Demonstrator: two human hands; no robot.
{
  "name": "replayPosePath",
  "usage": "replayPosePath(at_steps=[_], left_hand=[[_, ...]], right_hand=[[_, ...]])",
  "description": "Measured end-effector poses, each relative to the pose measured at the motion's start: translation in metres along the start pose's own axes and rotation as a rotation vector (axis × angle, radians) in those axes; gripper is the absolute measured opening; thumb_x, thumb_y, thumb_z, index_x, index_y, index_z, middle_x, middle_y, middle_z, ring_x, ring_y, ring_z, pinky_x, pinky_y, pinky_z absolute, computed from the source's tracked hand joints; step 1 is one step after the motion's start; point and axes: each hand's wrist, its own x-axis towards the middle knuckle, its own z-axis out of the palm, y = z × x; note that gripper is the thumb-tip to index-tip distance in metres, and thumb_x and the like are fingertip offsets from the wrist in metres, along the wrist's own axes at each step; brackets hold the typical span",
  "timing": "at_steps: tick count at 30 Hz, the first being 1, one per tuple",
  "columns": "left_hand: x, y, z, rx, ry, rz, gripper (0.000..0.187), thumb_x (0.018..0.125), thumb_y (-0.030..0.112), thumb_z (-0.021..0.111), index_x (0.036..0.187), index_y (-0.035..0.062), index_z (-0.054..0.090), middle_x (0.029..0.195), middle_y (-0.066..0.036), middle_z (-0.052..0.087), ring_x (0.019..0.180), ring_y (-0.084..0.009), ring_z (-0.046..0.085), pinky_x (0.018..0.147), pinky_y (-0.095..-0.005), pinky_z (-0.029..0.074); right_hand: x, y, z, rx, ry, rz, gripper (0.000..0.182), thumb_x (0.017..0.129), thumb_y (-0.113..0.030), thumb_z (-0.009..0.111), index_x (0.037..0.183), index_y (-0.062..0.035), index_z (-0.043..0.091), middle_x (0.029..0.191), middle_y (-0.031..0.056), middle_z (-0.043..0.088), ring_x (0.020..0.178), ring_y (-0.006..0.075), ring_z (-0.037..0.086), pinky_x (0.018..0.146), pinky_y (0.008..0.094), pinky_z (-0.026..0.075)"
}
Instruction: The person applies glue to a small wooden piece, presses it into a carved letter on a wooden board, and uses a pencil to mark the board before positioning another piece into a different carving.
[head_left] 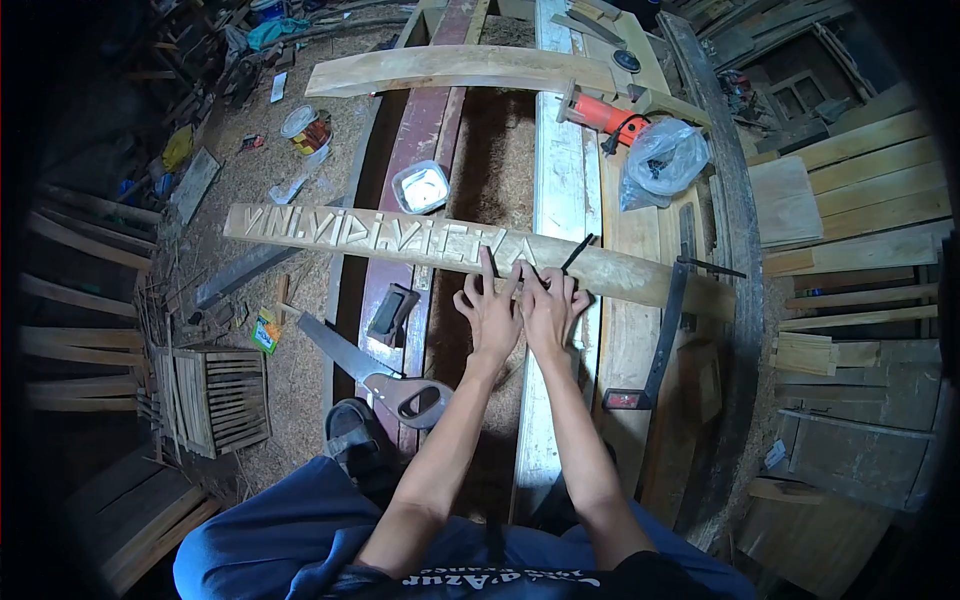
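My left hand (495,320) and right hand (546,318), fingers spread, touch the plank (640,278) lying across the beams (563,180). Letters (277,223) already run from its left end to my fingertips; whether all are fixed, I cannot tell.

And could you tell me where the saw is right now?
In the head view, the saw lies to the left of the person's left forearm, between the carved board and the dark sandal.
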Motion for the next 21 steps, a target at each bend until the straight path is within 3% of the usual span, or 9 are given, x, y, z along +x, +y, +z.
replayPosePath(at_steps=[12,21], left_hand=[[-0.0004,-0.0011,0.0009,-0.017,0.062,0.032,0.067,0.088,0.013,0.066,0.152,0.0302,0.054,0.175,-0.017,0.004,0.140,-0.0482,0.029,0.115,-0.0625,0.018],[-0.0033,-0.0088,0.0011,-0.082,0.129,0.028,0.064,0.087,0.009,0.064,0.148,0.0277,0.058,0.174,-0.017,0.011,0.138,-0.0457,0.033,0.115,-0.0630,0.019]], right_hand=[[-0.0003,-0.0005,-0.0006,0.031,-0.008,0.015,0.049,0.086,-0.012,0.072,0.134,-0.0242,0.070,0.107,0.0035,0.057,0.108,0.0211,0.052,0.094,0.0460,0.029],[0.0019,-0.0014,-0.0019,-0.033,0.020,-0.015,0.044,0.090,-0.014,0.069,0.133,-0.0223,0.070,0.105,0.0031,0.057,0.107,0.0200,0.053,0.092,0.0443,0.029]])
